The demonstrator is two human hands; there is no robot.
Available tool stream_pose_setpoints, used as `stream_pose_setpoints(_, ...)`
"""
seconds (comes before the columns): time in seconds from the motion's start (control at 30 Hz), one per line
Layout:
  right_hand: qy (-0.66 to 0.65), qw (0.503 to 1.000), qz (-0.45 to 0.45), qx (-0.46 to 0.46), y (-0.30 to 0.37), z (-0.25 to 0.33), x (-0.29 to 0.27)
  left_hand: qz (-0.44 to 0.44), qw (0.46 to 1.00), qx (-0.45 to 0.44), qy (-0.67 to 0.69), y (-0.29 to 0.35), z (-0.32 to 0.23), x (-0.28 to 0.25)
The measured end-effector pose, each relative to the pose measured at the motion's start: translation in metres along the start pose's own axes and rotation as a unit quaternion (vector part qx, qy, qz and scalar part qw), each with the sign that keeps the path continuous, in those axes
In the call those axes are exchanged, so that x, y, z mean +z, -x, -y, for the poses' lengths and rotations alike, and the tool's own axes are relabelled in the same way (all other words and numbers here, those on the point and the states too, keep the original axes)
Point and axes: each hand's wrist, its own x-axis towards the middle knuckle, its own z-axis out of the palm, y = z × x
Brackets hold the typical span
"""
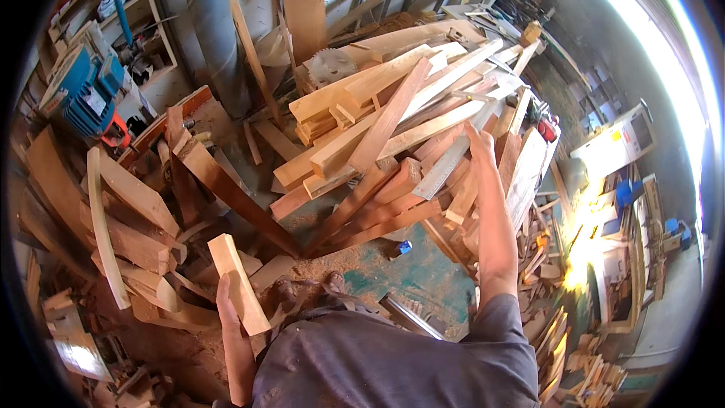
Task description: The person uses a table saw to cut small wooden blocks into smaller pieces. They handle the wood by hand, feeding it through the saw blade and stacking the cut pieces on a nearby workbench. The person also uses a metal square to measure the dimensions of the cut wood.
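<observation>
My left hand [228,302] is closed around the side of a short, pale wooden block [238,283], held tilted near my body. My right arm reaches out over a heap of planks, and my right hand [479,142] is closed at the edge of a metal ruler [447,168]. The ruler slants across the wood, its near end pointing toward me; my fingers partly hide its upper part. Beside it lie pale boards [411,140] and a reddish plank [390,117].
A round saw blade [332,66] rests behind the boards. At the left are a blue motor [92,94] and stacked curved wood pieces [109,227]. A small blue object [405,247] lies on the dusty green floor [423,279]. Scrap wood lines the right side.
</observation>
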Motion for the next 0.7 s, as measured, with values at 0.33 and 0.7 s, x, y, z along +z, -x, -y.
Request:
stream_pose_setpoints(0.33, 0.248, 0.926, 0.019, -0.284, 0.118, 0.05, 0.028, -0.046, 0.993, 0.1, 0.038, -0.005, 0.038, -0.023)
stream_pose_setpoints(0.7, -0.121, 0.758, 0.631, 0.115, 0.465, 0.033, 0.229, 0.154, 0.959, 0.238, -0.016, 0.047, -0.059, -0.029)
